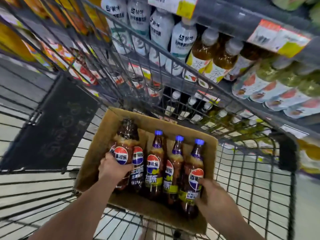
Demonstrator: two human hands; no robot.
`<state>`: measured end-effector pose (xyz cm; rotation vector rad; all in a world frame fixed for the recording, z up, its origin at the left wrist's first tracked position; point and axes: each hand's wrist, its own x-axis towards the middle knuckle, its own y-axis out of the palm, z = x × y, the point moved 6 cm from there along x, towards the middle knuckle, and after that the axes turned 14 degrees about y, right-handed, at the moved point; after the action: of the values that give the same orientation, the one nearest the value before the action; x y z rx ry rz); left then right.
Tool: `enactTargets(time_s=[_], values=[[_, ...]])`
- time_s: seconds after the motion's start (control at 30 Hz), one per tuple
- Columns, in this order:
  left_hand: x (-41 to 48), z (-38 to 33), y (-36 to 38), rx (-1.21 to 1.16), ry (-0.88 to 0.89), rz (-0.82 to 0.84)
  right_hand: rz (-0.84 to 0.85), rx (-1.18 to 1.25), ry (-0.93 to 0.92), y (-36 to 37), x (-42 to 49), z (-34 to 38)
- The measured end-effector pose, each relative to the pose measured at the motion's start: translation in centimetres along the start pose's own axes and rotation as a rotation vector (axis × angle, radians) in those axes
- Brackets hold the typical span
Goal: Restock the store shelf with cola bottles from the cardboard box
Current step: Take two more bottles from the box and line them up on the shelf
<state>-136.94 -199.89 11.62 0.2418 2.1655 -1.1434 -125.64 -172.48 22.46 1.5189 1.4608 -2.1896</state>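
Note:
An open cardboard box (pixel 174 126) sits in a wire shopping cart (pixel 242 179) and holds several cola bottles with red, white and blue labels. My left hand (pixel 113 168) grips the leftmost cola bottle (pixel 127 141) around its middle; its cap end is blurred. My right hand (pixel 212 199) grips the rightmost cola bottle (pixel 194 167), fingers curled round its lower label. Between them stand more blue-capped cola bottles (pixel 155 161). The store shelf (pixel 225 19) with other drinks rises beyond the cart.
The cart's wire walls surround the box, with a dark folded child-seat flap (pixel 52 125) at the left. Shelves hold white bottles (pixel 183 38), amber tea bottles (pixel 223 58) and fruit-labelled bottles (pixel 256 85). Yellow price tags (pixel 278 38) line the shelf edge. Dark bottles (pixel 176 101) stand low.

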Motion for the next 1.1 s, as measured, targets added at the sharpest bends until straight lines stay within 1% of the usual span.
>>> enactTargets(time_s=[0.1, 0.17, 0.23, 0.37, 0.43, 0.53, 0.7, 0.83, 1.0, 1.1], values=[[0.1, -0.3, 0.0, 0.019, 0.016, 0.007, -0.035, 0.089, 0.081, 0.4, 1.2, 0.1], [-0.2, -0.4, 0.0, -0.034, 0.017, -0.01, -0.047, 0.162, 0.139, 1.3, 2.2, 0.1], [-0.8, -0.7, 0.2, -0.092, 0.051, -0.013, -0.034, 0.273, 0.186, 2.4, 2.9, 0.1], [-2.6, -1.8, 0.2, -0.14, 0.134, 0.042, -0.034, 0.513, 0.291, 4.1, 3.7, 0.1], [-3.5, -2.5, -0.1, -0.194, 0.159, 0.055, -0.066, 0.529, 0.354, 4.3, 4.0, 0.2], [-4.8, -3.8, -0.4, -0.254, 0.197, 0.093, -0.093, 0.471, 0.411, 4.3, 4.3, 1.0], [-6.8, -5.9, -1.3, -0.344, 0.254, 0.137, -0.148, 0.657, 0.402, 4.5, 4.8, 0.6], [-7.7, -6.9, -2.2, -0.374, 0.275, 0.13, -0.091, 0.778, 0.425, 5.0, 5.6, 0.1], [-8.1, -7.2, -3.0, -0.361, 0.308, 0.109, -0.005, 0.697, 0.402, 5.7, 6.9, 0.5], [-8.2, -7.2, -3.1, -0.364, 0.318, 0.117, 0.111, 0.816, 0.379, 6.2, 7.5, -0.1]])
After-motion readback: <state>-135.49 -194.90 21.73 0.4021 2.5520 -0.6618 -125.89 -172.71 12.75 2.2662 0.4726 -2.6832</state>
